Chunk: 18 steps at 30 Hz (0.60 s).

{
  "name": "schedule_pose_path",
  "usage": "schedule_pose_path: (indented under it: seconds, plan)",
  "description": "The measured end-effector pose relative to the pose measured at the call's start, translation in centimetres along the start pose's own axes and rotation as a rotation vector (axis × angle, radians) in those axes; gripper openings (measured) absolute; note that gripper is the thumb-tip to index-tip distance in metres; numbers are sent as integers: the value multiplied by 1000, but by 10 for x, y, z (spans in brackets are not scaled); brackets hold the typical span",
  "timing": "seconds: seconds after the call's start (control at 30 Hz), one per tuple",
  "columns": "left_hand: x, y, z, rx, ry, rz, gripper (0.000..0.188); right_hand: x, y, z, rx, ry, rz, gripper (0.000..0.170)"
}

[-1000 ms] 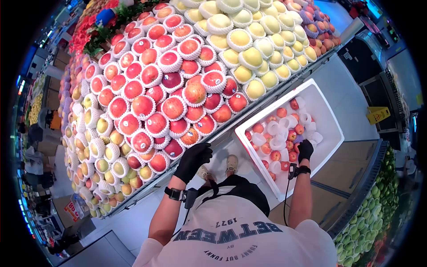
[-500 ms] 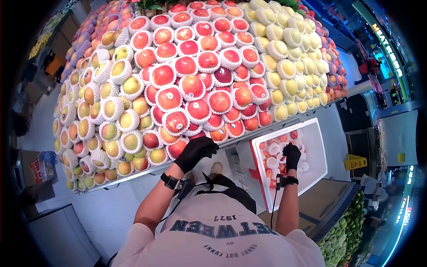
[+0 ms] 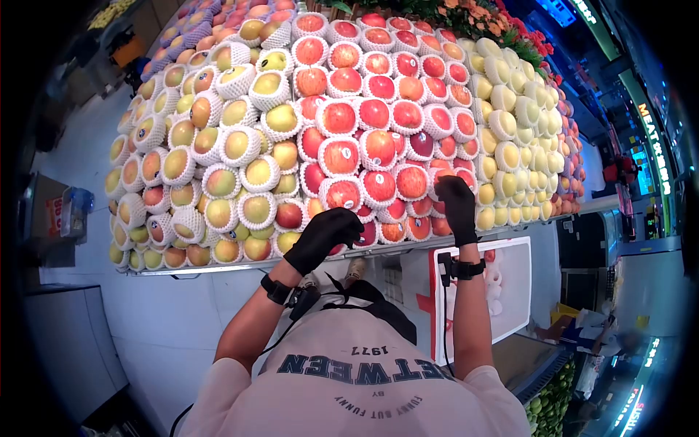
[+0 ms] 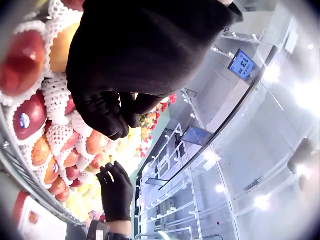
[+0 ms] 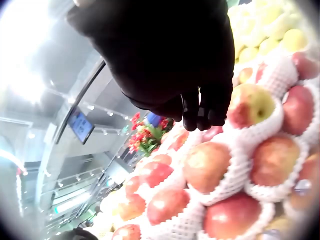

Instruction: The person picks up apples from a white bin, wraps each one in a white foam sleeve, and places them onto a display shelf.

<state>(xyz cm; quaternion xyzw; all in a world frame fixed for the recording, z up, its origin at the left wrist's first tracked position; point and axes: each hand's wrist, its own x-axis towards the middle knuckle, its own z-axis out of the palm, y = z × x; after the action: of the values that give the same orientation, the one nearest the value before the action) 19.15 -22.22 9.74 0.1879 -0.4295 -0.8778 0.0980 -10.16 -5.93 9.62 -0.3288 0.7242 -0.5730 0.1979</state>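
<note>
Both hands wear black gloves. My left hand (image 3: 324, 237) hangs with loosely curled fingers at the front edge of the fruit display, over the nearest red apples (image 3: 344, 194). Nothing shows between its fingers (image 4: 107, 120) in the left wrist view. My right hand (image 3: 459, 210) reaches over the right part of the red apples, near the yellow fruit. From the left wrist view its fingers (image 4: 114, 172) look loosely spread, with no fruit visible among them. Beside its fingertips in the right wrist view sits a red-and-yellow apple (image 5: 251, 106) in a white foam net.
A white foam box (image 3: 518, 291) stands below the display at the right, partly behind my right forearm, with foam nets inside. Yellow-green fruit (image 3: 237, 144) in nets fills the display's left side, yellow fruit (image 3: 502, 124) its right. A metal rail (image 3: 349, 255) edges the front.
My right hand has risen out of the white box and moved forward over the red apples. My left hand stays near the display's edge. The head view has turned, shifting the display.
</note>
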Motion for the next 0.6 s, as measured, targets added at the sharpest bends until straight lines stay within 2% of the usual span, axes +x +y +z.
schedule_pose_path:
  seconds: [0.1,0.17,0.2,0.23,0.27,0.3,0.37,0.43,0.5,0.6]
  plan:
    - [-8,4,-16,262,64,128,23,23,-29,47,-177,-104,-107,25]
    - [-7,3,-27,222,99,173,18,33,-46,77,-319,-148,-142,40]
    - [-7,0,-33,202,116,193,17,39,-39,86,-352,-182,-135,57]
    - [-9,-1,-38,183,132,209,16,40,-51,97,-462,-214,-202,66]
    - [-11,4,-34,-50,172,147,13,44,-48,105,-520,-215,-278,70]
    - [-13,6,-34,10,186,160,13,48,-46,113,-579,-215,-354,74]
    - [-18,9,-34,130,207,184,12,56,-40,125,-739,-216,-386,83]
    - [-22,9,-36,262,188,257,10,59,-36,135,-834,-177,-392,86]
    - [-25,4,-39,249,156,258,9,61,-37,144,-859,-129,-338,85]
    - [-26,-2,-44,21,130,160,8,63,-47,146,-749,-124,-286,83]
